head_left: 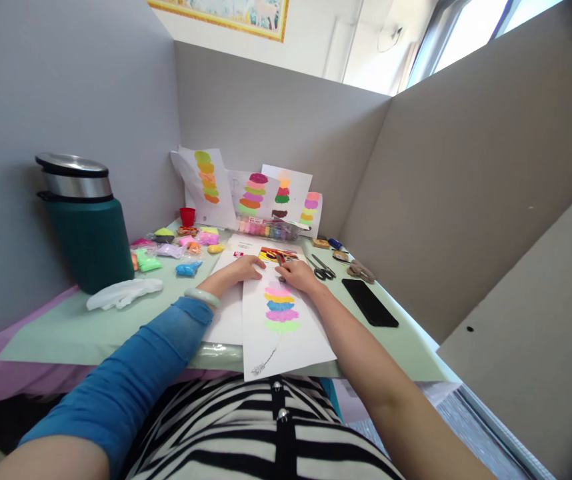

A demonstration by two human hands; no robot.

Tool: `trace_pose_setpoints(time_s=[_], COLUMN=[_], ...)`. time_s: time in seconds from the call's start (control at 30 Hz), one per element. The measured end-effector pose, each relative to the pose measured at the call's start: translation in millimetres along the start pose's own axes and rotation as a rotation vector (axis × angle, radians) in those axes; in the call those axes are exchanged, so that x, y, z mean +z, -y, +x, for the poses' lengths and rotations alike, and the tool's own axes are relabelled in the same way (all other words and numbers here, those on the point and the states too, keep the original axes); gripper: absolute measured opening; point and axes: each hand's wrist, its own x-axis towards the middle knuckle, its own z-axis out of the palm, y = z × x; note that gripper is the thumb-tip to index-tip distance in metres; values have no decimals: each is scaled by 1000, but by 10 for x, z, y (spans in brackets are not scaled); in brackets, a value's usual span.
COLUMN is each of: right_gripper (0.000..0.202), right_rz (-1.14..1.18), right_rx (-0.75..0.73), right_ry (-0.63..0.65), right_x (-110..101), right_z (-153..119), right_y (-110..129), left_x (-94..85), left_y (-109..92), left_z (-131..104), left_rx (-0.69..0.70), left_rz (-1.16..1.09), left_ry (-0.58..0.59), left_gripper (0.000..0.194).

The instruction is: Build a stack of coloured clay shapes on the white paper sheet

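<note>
A white paper sheet (311,347) lies over the table's near edge, with stacked pink, orange, blue, purple and green patches (281,308) and a dark scribble (261,365) at its near end. My left hand (246,268) lies flat at the sheet's far left edge, fingers stretched out and holding nothing. Across from it, my right hand (298,275) is closed around a slim, dark pen-like tool (279,260), tilted over the top of the sheet. Its tip is too small to make out. Beneath the sheet is a white pad (226,313) with a red-and-yellow printed picture (269,253).
Scissors (323,268) and a black phone (370,302) lie on the right. Bagged coloured clay (169,251), a red cup (187,216), a white crumpled item (125,293) and a large teal bottle (89,233) are left. Painted sheets (223,213) lean against the grey partition (276,113).
</note>
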Motion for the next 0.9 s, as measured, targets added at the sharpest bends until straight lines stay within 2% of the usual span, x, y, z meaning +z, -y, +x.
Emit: trace_pose_setpoints(time_s=[0.07,0.23,0.4,0.5,0.63,0.9], right_gripper=[39,23,25,25,19,24], right_rz=[28,74,91,93,50,26], right_rx=[-33,-255,-372,-380,-319,-258], right_ry=[-27,-29,-29,-34,-17,-12], right_x=[-12,41,75,75,79,109], right_z=[-9,-19,-36,-41,-32,1], right_y=[22,112,178,184,153,73], left_x=[8,59,69,54,32,17], left_y=[22,150,157,115,73,53], left_z=[14,114,150,122,68,26], left_rx=[-4,35,35,33,19,24], left_rz=[-4,-47,-39,-35,-41,-27], left_ry=[3,-21,-35,-28,-21,-12], left_gripper=[42,45,43,42,42,42])
